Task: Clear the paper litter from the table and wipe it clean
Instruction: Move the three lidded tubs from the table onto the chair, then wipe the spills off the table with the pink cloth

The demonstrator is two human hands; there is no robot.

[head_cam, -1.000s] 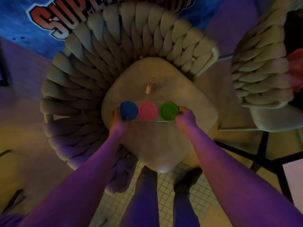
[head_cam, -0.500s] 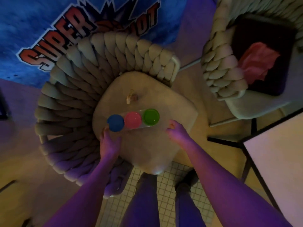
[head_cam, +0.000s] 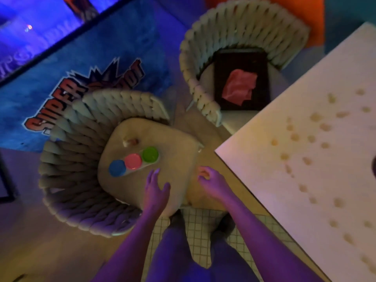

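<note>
A white table (head_cam: 264, 159) fills the right side, with several small paper scraps (head_cam: 317, 127) scattered over it. A pink cloth (head_cam: 240, 87) lies on a dark tray (head_cam: 221, 64) on the far woven chair. On the near chair's seat (head_cam: 179, 143) stands a clear holder with blue, pink and green lids (head_cam: 133, 161). My left hand (head_cam: 156, 189) hovers over the seat's front with fingers straight, holding nothing. My right hand (head_cam: 210, 180) hangs between the chair and the table edge, fingers loosely curled, holding nothing.
A small light object (head_cam: 130, 141) lies at the back of the near seat. The near woven chair (head_cam: 71, 180) stands to the left, and the far chair (head_cam: 203, 37) stands behind the table corner. My legs are over a tiled floor (head_cam: 198, 226).
Both hands let go of the lidded holder, which stays on the chair seat, and drew back. The view swung right, bringing the white table and its scraps into sight.
</note>
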